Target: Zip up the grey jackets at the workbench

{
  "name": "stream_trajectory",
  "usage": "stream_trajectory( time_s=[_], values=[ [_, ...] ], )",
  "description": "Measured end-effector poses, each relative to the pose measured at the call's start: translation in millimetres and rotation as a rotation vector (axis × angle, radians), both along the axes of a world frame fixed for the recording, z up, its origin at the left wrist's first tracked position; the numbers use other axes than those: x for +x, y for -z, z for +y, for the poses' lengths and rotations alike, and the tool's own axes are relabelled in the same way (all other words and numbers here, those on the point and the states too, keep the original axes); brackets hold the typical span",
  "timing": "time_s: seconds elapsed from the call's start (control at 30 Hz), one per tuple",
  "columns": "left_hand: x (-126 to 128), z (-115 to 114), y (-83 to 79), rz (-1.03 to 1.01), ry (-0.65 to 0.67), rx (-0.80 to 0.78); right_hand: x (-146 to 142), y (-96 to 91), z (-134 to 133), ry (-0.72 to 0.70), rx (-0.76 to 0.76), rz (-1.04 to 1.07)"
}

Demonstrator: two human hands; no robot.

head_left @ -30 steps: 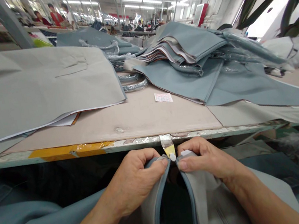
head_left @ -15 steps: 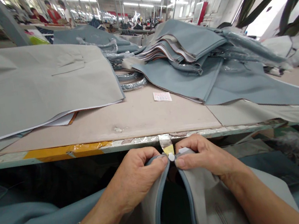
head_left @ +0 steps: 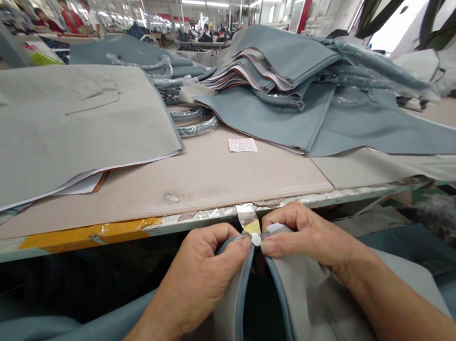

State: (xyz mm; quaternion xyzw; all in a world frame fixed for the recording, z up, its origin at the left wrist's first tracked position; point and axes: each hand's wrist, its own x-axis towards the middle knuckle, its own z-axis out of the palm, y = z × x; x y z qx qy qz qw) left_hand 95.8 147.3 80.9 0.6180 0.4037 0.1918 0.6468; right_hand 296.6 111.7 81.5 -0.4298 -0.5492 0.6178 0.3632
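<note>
Your left hand (head_left: 211, 273) and your right hand (head_left: 306, 239) are both in a narrow grip, each one pinching, between thumb and bent fingers, an edge of the grey piece with blue-grey edging (head_left: 308, 303). This piece hangs in front of the near edge of the counter (head_left: 207, 177), and its two edged sides bow apart below your hands around a dark gap. Between your thumbs there is a small white round part (head_left: 256, 239), just below a strip with yellow end (head_left: 247, 214) at the counter edge; whether the two are joined, I cannot tell.

Concerning the writing, a small paper label (head_left: 242, 145) lies flat on the counter, with rows of reddish print which are too small to be read. Yellow tape (head_left: 124, 230) covers the counter edge at the left. Behind it a large grey sheet (head_left: 52, 125) is lying, and at the right there is a pile of blue-grey pieces (head_left: 282, 55), near plastic-wrapped loops (head_left: 196, 126).
</note>
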Motion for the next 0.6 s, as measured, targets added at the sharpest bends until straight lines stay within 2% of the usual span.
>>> stream_trajectory(
  time_s=[0.3, 0.43, 0.6],
  values=[
    [-2.1, -4.1, 4.3, -0.009, -0.018, -0.011, -2.2, -1.7, 0.3, 0.015, -0.002, 0.025],
    [-1.2, -3.9, 2.0, 0.000, -0.023, 0.022, -2.3, 0.7, -0.1, 0.061, 0.007, 0.002],
    [0.5, -4.3, -2.2, 0.047, -0.048, 0.061, -1.8, 1.9, 0.1, 0.053, 0.019, 0.012]
  ],
)
